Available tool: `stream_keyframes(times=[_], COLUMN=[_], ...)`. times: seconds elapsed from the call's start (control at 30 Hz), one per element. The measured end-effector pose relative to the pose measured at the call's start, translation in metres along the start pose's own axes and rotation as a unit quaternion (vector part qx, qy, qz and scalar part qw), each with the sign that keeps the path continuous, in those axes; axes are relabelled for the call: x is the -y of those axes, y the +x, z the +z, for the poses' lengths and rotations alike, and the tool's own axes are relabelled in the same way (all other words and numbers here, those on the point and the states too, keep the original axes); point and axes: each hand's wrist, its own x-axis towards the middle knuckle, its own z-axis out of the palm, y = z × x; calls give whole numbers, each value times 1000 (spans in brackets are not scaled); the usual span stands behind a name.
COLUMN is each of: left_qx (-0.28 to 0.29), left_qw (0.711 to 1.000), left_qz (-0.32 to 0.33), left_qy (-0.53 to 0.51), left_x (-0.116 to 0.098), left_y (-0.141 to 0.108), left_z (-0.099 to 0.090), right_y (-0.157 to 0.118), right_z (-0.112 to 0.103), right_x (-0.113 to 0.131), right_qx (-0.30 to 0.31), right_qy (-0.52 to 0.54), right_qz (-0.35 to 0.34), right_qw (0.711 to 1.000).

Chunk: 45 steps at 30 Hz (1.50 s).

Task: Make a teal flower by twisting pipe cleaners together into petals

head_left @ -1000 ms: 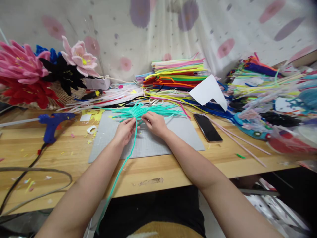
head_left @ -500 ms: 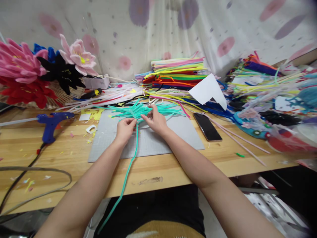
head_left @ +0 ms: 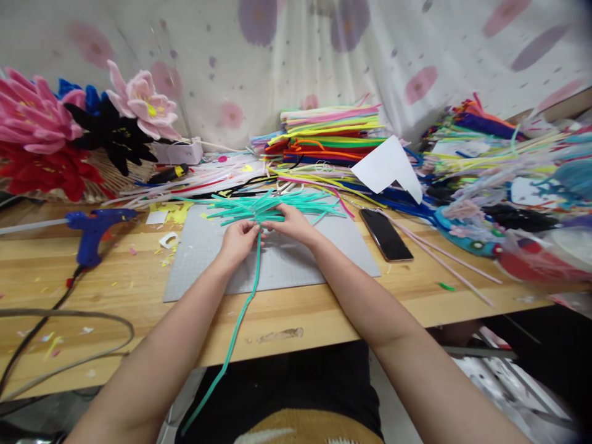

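My left hand (head_left: 237, 244) pinches a long teal pipe cleaner (head_left: 241, 316) near its upper end. The rest of it hangs down over the table edge onto my lap. Right beside it, my right hand (head_left: 295, 226) has its fingers closed at the same spot, by the base of a fan of short teal pipe cleaners (head_left: 296, 202). My fingers hide where the long piece meets the fan. Other loose teal pieces lie behind my hands, on a grey cutting mat (head_left: 194, 271).
To the left lie a blue glue gun (head_left: 95, 231) with its cord and fuzzy flowers (head_left: 139, 105). Stacks of coloured pipe cleaners (head_left: 333, 135) and a white paper piece (head_left: 391, 169) stand at the back. On the right is a phone (head_left: 386, 235).
My right hand has come down and closer to my left, its fingers now at the base of the fan. The left hand has shifted slightly right with the pipe cleaner.
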Motion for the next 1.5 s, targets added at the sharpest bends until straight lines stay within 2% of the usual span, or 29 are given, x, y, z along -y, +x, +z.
stream_keyframes(times=[0.2, 0.33, 0.47, 0.7, 0.83, 0.9, 1.07, 1.17, 1.3, 1.5], left_qx=[-15, -28, -20, -63, -61, -42, -3, 29, 41, 17], left_qw=[997, 999, 1000, 998, 998, 997, 973, 962, 963, 983], left_qz=[40, -2, -15, -27, -25, -49, -186, -213, -208, -146], left_qy=[68, 21, -3, 11, 3, -37, -138, -170, -169, -107], left_x=[7, -3, -13, -12, -14, -16, -23, -24, -23, -22], left_y=[3, -4, -9, -9, -10, -10, -7, -6, -7, -10], left_z=[-3, 1, 2, 2, 3, 1, -6, -9, -9, -4], right_y=[4, 4, 2, 1, 2, 2, 1, 1, 1, -1], right_z=[2, 1, 0, 4, 4, 4, 3, 2, 1, 3], right_x=[-2, -1, 2, 5, 2, 1, 1, 2, 5, 7], right_qx=[-30, -37, -43, -47, -59, -59, -34, -19, -22, -15], right_qy=[19, 27, 45, 45, 44, 67, 118, 145, 149, 130], right_qz=[30, 37, 42, 37, 25, 11, 23, 21, 22, 37], right_qw=[999, 998, 997, 997, 997, 996, 992, 989, 988, 991])
